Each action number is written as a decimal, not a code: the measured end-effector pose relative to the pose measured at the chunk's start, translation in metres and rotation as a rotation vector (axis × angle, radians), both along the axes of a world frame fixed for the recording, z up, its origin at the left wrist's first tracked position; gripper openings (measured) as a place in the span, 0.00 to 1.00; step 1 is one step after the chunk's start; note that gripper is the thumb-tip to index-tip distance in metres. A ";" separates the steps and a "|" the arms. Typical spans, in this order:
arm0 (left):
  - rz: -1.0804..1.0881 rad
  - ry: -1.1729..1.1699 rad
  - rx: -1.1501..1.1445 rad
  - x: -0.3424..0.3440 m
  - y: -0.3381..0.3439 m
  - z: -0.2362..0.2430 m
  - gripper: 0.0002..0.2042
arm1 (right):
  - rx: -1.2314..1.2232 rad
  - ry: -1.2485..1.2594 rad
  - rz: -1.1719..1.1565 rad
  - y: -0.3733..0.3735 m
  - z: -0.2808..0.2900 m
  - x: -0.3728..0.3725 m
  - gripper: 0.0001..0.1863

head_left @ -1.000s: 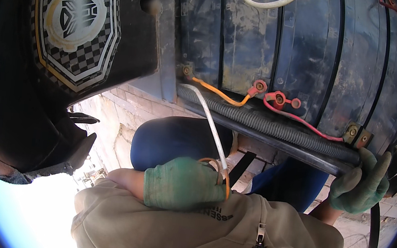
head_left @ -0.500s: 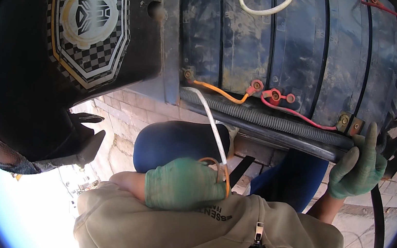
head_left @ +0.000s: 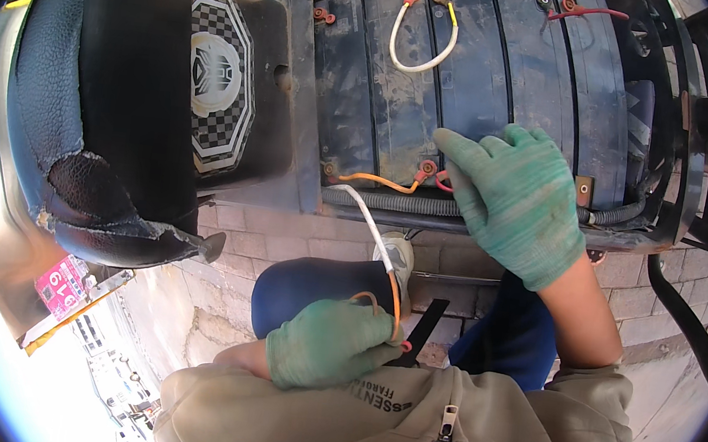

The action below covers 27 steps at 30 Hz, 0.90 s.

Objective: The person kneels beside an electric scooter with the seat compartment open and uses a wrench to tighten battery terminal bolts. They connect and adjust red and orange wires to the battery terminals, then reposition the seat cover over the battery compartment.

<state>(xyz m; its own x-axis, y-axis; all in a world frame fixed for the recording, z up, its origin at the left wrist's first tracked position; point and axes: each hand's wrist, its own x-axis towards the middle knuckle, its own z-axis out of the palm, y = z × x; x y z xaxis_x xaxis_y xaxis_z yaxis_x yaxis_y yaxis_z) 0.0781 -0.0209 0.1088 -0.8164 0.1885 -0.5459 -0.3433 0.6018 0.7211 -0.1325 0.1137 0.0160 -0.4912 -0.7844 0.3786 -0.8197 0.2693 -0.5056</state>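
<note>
My left hand (head_left: 329, 347), in a green work glove, is closed around an orange cable (head_left: 396, 309) in front of my chest. White sleeving (head_left: 367, 222) covers the cable's upper part, which runs up to the battery box; a small reddish end (head_left: 406, 347) shows beside my fingers. My right hand (head_left: 518, 200), gloved alike, is open with fingers apart over the near edge of the row of dark batteries (head_left: 401, 113). It hides part of a red cable (head_left: 441, 180) there. Left of it, a short orange cable (head_left: 376, 179) links two terminals.
A white looped cable (head_left: 419, 70) joins two terminals at the far side. Grey corrugated conduit (head_left: 408, 204) runs along the near edge inside the metal frame (head_left: 300, 84). A torn black seat (head_left: 123, 99) is tipped up at left. Black frame tubes (head_left: 683, 320) stand at right.
My right hand has moved left and up from the box's right end to above the batteries. The view has shifted, showing more of the seat and box. My left hand still grips the cable.
</note>
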 end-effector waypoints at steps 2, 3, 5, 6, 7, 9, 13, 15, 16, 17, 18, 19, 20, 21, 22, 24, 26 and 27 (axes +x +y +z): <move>0.022 -0.009 -0.021 0.003 0.001 0.002 0.07 | 0.103 -0.006 0.081 -0.032 -0.002 0.010 0.15; 0.046 0.002 -0.026 0.005 0.002 0.004 0.07 | 0.162 -0.014 0.123 -0.047 -0.003 0.015 0.15; 0.077 -0.008 -0.039 0.009 0.003 0.007 0.07 | 0.198 -0.022 0.170 -0.062 -0.006 0.025 0.16; 0.085 -0.026 -0.046 0.010 0.003 0.008 0.07 | 0.178 -0.051 0.179 -0.065 -0.008 0.028 0.16; 0.093 -0.052 -0.052 0.011 0.002 0.010 0.08 | 0.155 -0.088 0.176 -0.067 -0.010 0.029 0.17; 0.110 -0.029 -0.049 0.011 0.001 0.010 0.08 | 0.105 -0.166 0.157 -0.066 -0.016 0.029 0.17; 0.174 0.055 0.007 0.013 0.000 0.011 0.09 | 0.077 -0.209 0.054 -0.071 -0.025 0.027 0.17; 0.244 0.097 0.062 0.014 0.001 0.009 0.15 | 0.035 -0.238 0.031 -0.073 -0.026 0.027 0.15; 0.363 0.063 0.150 0.015 0.003 0.008 0.16 | -0.040 -0.260 0.011 -0.073 -0.026 0.027 0.14; 0.485 0.025 0.253 0.016 0.005 0.008 0.18 | -0.115 -0.279 -0.007 -0.070 -0.025 0.027 0.13; 0.452 0.107 0.244 0.015 0.006 0.005 0.27 | -0.239 -0.292 -0.044 -0.068 -0.024 0.026 0.12; 0.524 0.206 0.300 0.014 0.008 0.003 0.28 | -0.290 -0.321 -0.098 -0.062 -0.021 0.025 0.11; 0.609 0.289 0.359 0.011 0.012 0.002 0.29 | -0.343 -0.349 -0.151 -0.056 -0.017 0.025 0.10; 0.694 0.371 0.419 0.008 0.015 0.001 0.30 | -0.353 -0.358 -0.191 -0.047 -0.010 0.025 0.11; 0.741 0.355 0.491 0.005 0.014 0.001 0.30 | -0.365 -0.365 -0.230 -0.036 -0.002 0.025 0.11; 0.825 0.313 0.630 -0.005 0.014 0.003 0.29 | -0.419 -0.488 -0.289 -0.018 0.022 0.030 0.11; 0.864 0.246 0.722 -0.018 0.014 0.002 0.24 | -0.479 -0.515 -0.314 0.004 0.057 0.038 0.11; 0.832 0.195 0.715 -0.025 0.017 0.001 0.21 | -0.538 -0.506 -0.277 0.015 0.079 0.045 0.12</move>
<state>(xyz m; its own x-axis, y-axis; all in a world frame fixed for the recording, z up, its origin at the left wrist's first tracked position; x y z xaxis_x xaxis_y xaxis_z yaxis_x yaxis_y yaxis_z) 0.0533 -0.0037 0.1099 -0.8942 -0.2376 -0.3793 -0.2895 -0.3393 0.8950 -0.0872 0.1291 0.0945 -0.8560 -0.3808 0.3497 -0.3939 0.0423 -0.9182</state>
